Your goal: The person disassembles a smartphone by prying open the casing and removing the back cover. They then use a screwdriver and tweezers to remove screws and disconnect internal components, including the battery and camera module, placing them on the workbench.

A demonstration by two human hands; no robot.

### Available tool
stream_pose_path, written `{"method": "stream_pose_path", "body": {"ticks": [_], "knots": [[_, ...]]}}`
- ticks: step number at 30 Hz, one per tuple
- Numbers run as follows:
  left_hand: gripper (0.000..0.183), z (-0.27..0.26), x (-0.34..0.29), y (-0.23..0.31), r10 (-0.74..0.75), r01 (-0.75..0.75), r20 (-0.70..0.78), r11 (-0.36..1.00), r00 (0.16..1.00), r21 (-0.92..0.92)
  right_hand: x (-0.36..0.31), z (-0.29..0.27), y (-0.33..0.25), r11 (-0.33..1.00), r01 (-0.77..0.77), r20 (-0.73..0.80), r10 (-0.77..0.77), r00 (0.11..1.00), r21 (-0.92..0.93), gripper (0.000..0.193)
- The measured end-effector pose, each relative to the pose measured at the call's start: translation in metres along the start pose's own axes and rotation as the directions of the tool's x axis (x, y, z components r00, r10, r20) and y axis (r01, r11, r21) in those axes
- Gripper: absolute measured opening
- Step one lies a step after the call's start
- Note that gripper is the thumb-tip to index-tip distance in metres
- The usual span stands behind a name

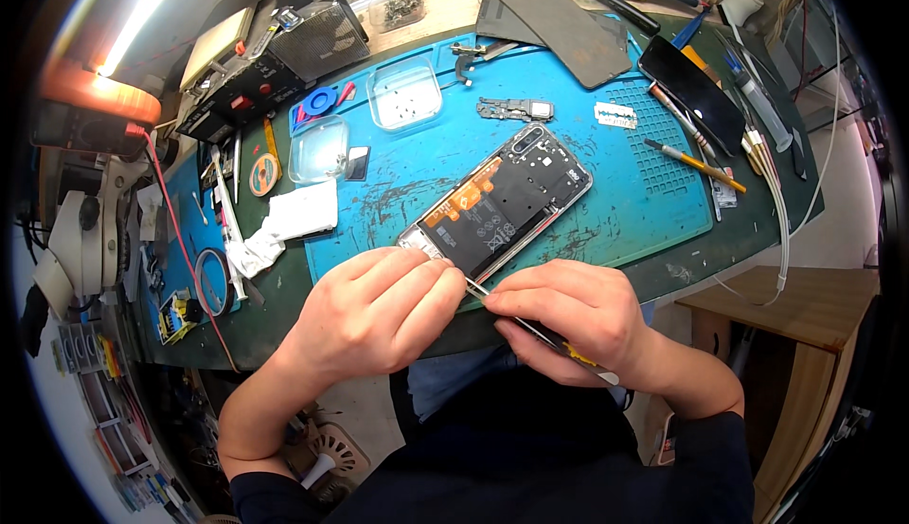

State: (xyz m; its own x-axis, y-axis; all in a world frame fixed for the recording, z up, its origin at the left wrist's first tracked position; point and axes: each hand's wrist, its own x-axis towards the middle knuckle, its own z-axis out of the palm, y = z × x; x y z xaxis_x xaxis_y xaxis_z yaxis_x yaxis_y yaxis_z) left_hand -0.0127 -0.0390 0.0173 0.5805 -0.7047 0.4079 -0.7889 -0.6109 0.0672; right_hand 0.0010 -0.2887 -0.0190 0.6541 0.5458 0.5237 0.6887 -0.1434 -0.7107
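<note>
An opened smartphone [516, 193] lies slantwise on the blue mat, its back cover off. Its black battery, orange flex and upper board cover are exposed. At its near lower end my left hand [379, 311] is closed, fingers curled over the phone's edge; what the fingertips pinch is hidden. My right hand [582, 311] grips a pair of dark tweezers [542, 333] with a yellow patch and silver ends. The tweezers' tips point up-left to the phone's bottom edge, beside my left fingers.
Clear plastic boxes [404, 95] stand behind the phone at left, near white tissue [303, 210]. A speaker module [514, 109], a razor blade [615, 115] and a yellow-handled brush [696, 164] lie beyond it. A black phone [691, 93] and grey panels [563, 36] rest farther back.
</note>
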Motion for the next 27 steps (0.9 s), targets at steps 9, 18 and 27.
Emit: {"method": "stream_pose_path", "body": {"ticks": [9,18,27], "knots": [[0.031,-0.003,0.0,-0.005,0.053,-0.053,0.05,0.999,0.997,-0.007,0.0,0.0,0.0,1.0,0.0,-0.002,0.0,1.0,0.007,0.023],[0.026,-0.001,0.002,-0.009,0.086,-0.087,0.04,0.996,0.995,0.008,-0.001,0.001,0.001,1.0,-0.006,-0.006,0.006,1.0,0.014,0.023],[0.026,0.001,-0.001,-0.022,-0.048,0.049,0.013,0.966,0.999,-0.254,0.0,0.001,0.001,1.0,-0.001,-0.012,0.001,1.0,0.006,0.023]]}}
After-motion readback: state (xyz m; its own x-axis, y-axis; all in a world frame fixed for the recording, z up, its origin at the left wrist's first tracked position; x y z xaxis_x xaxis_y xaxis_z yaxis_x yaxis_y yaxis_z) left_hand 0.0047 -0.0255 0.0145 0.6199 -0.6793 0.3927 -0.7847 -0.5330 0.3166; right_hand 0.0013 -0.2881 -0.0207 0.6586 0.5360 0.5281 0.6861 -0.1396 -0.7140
